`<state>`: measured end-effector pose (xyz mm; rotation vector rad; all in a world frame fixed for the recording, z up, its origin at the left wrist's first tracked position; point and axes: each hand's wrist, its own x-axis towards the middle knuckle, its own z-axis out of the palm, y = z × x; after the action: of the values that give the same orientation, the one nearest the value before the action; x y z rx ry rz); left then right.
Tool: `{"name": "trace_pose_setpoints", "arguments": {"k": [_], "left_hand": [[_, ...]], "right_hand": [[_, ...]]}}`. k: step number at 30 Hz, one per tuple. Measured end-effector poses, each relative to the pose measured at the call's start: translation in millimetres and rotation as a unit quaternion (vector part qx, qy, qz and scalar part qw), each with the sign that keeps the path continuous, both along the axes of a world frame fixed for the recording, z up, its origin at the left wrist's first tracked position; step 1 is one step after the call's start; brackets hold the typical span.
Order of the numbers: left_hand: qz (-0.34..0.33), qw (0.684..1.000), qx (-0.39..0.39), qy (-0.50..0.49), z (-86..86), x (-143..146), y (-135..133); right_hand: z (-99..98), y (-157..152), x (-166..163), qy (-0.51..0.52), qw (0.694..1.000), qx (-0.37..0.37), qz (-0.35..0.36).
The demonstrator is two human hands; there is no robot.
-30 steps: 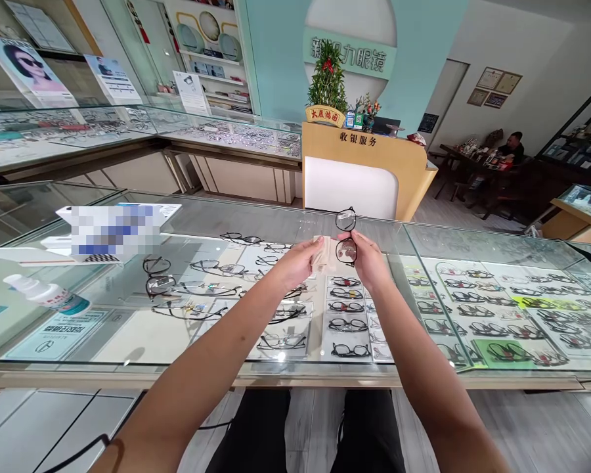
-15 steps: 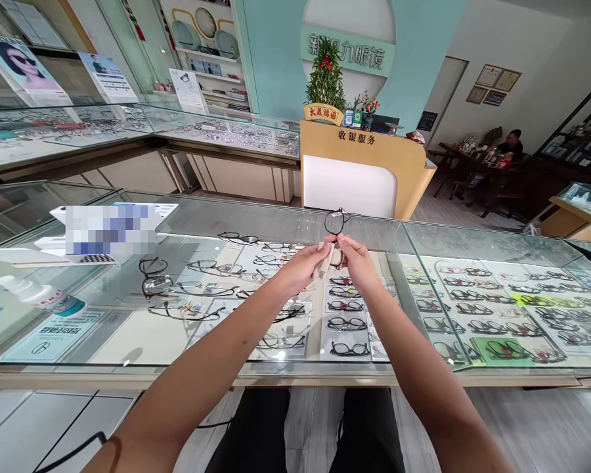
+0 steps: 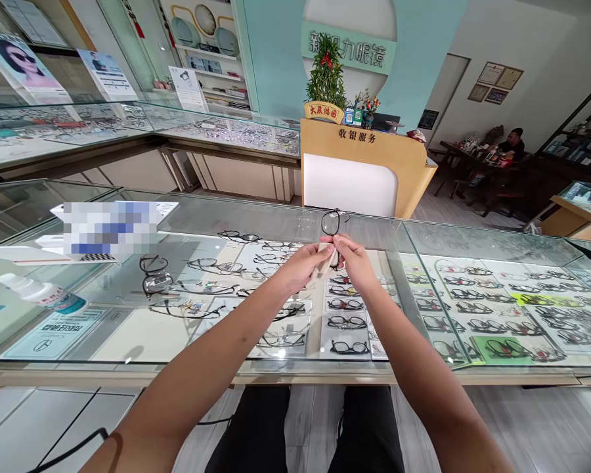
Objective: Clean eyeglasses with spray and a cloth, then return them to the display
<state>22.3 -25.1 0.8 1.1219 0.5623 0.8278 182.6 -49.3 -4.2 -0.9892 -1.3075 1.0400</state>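
Note:
Over the glass display counter [image 3: 276, 217] both my hands meet around a pair of black-framed glasses [image 3: 331, 223]. My left hand [image 3: 303, 264] pinches a small beige cloth [image 3: 321, 261] against the lower lens. My right hand [image 3: 355, 259] is closed on the same frame from the right. One lens sticks up above my fingers; the other lens is hidden by the cloth and fingers.
Several loose glasses [image 3: 157, 276] lie on the countertop to the left, beside a white spray bottle [image 3: 39, 293] and a blurred card stand [image 3: 109, 226]. Rows of frames fill the case below. A wooden cashier desk [image 3: 364, 167] stands behind. A person [image 3: 513, 146] sits at a far table.
The cloth, which lay open beside the glasses, is now folded over the lower lens. My hands have closed in together, and the glasses have tilted and shifted slightly left.

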Motion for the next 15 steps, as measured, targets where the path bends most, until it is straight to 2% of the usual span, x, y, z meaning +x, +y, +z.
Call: {"name": "trace_pose_setpoints", "arguments": {"k": [10, 15], "left_hand": [[0.024, 1.000, -0.018, 0.010, -1.8, -1.2, 2.3], [0.003, 1.000, -0.019, -0.001, -5.3, -3.2, 4.1]], "right_hand": [[-2.6, 1.3, 0.0, 0.005, 1.000, -0.002, -0.009], [-6.2, 3.7, 0.3, 0.025, 0.999, -0.016, -0.032]]}}
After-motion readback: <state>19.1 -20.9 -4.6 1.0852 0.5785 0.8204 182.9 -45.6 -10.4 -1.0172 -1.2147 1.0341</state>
